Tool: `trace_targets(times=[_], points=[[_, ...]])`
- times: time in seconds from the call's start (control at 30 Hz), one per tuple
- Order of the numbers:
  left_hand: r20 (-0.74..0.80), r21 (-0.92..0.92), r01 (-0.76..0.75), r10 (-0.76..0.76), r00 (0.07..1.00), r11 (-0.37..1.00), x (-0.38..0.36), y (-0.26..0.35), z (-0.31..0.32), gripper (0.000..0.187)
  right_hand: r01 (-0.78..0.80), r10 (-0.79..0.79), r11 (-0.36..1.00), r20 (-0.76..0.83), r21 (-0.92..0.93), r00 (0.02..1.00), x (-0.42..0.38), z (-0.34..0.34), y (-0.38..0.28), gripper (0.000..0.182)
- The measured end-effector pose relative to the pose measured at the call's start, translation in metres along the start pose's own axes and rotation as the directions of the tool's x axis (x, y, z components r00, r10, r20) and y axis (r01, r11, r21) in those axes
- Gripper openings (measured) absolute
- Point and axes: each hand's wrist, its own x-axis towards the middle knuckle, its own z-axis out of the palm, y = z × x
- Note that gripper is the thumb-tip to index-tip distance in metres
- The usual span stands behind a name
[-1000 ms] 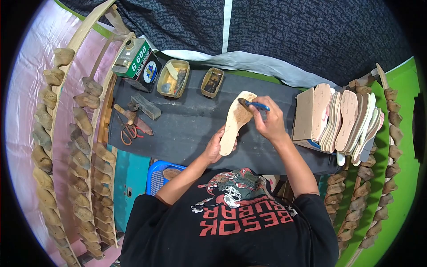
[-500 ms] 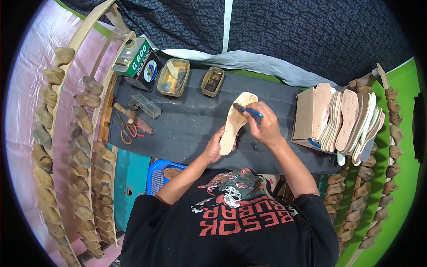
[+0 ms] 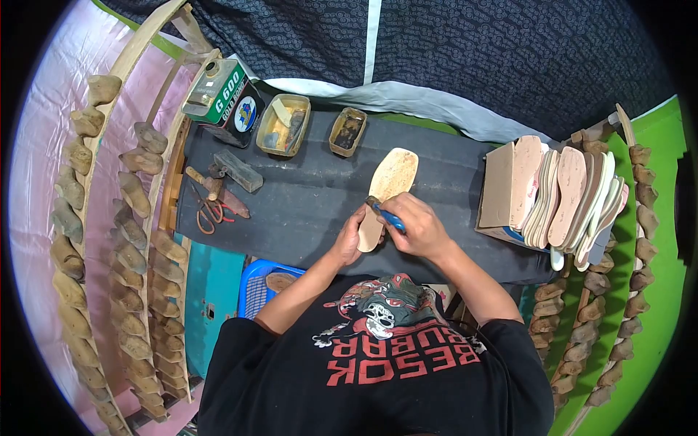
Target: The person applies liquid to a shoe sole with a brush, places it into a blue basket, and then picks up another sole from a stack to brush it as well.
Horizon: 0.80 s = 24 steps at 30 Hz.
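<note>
A pale tan shoe insole (image 3: 395, 171) is held up over the dark table, its wide end pointing away from me. My left hand (image 3: 350, 236) grips its narrow end from the left side, fingers partly hidden beneath it. In my right hand (image 3: 422, 227) is a brush with a blue handle (image 3: 391, 219). Its dark bristles touch the insole near the middle, and the surface there looks damp or smeared. Beyond the insole stands a small tub with dark residue (image 3: 348, 132).
A larger tub of tools (image 3: 283, 125) and a glue can (image 3: 227, 103) stand at the back left. Scissors (image 3: 209, 212) and a sharpening block (image 3: 238, 171) lie at left. A box of insoles (image 3: 502, 185) sits at right. Racks of shoe lasts (image 3: 134, 254) flank the table.
My right hand has drawn the brush down the insole, from the wide end toward the narrow end and slightly left. My left hand keeps its hold.
</note>
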Motion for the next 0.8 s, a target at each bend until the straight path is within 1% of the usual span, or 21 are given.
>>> trace_targets(times=[0.03,0.07,0.1,0.2,0.23,0.3,0.4,0.5,0.53,0.63,0.7,0.8], points=[[0.005,0.012,0.007,-0.007,1.0,1.0,0.001,0.0,-0.003,0.054,-0.012,0.012,1.0,0.0,0.02,1.0,0.001,-0.001,0.0,0.027],[0.009,0.023,0.015,-0.015,1.0,1.0,0.0,0.0,-0.006,0.053,-0.021,0.022,1.0,-0.032,0.007,0.999,0.001,-0.001,0.003,0.027],[0.046,0.032,0.008,-0.01,0.999,0.999,0.0,0.001,-0.007,0.056,-0.031,0.03,1.0,-0.064,-0.006,0.997,0.002,-0.002,0.009,0.027],[0.086,0.054,-0.018,0.013,0.996,0.998,-0.001,0.001,-0.006,0.06,-0.074,0.063,0.996,-0.156,-0.06,0.986,0.012,-0.012,0.02,0.023],[0.089,0.034,-0.003,0.0,0.996,0.999,-0.001,0.0,-0.005,0.062,-0.101,0.085,0.992,-0.181,-0.08,0.98,0.015,-0.016,0.022,0.022],[0.115,0.044,-0.014,0.008,0.993,0.999,-0.002,-0.001,-0.005,0.062,-0.13,0.105,0.987,-0.228,-0.097,0.968,0.019,-0.02,0.028,0.02],[0.105,0.052,-0.023,0.018,0.994,0.998,-0.003,-0.002,-0.004,0.063,-0.145,0.127,0.986,-0.187,-0.084,0.974,0.017,-0.02,0.026,0.02],[0.08,0.051,-0.019,0.015,0.997,0.999,-0.004,-0.001,-0.004,0.064,-0.096,0.087,0.995,-0.176,-0.04,0.98,0.013,-0.012,0.023,0.019],[0.071,0.051,-0.017,0.013,0.997,0.999,-0.004,0.0,-0.004,0.064,-0.12,0.11,0.992,-0.199,-0.04,0.974,0.012,-0.011,0.027,0.019],[0.088,0.12,-0.075,0.064,0.994,0.99,-0.004,-0.001,-0.006,0.065,-0.194,0.18,0.981,-0.277,-0.024,0.944,0.006,-0.009,0.038,0.019],[0.084,0.129,-0.06,0.05,0.995,0.99,-0.003,-0.001,-0.006,0.066,-0.233,0.22,0.973,-0.348,0.007,0.911,0.008,-0.01,0.044,0.018],[0.084,0.101,-0.051,0.043,0.996,0.994,-0.002,-0.001,-0.003,0.066,-0.238,0.22,0.971,-0.352,-0.007,0.91,0.009,-0.011,0.037,0.018]])
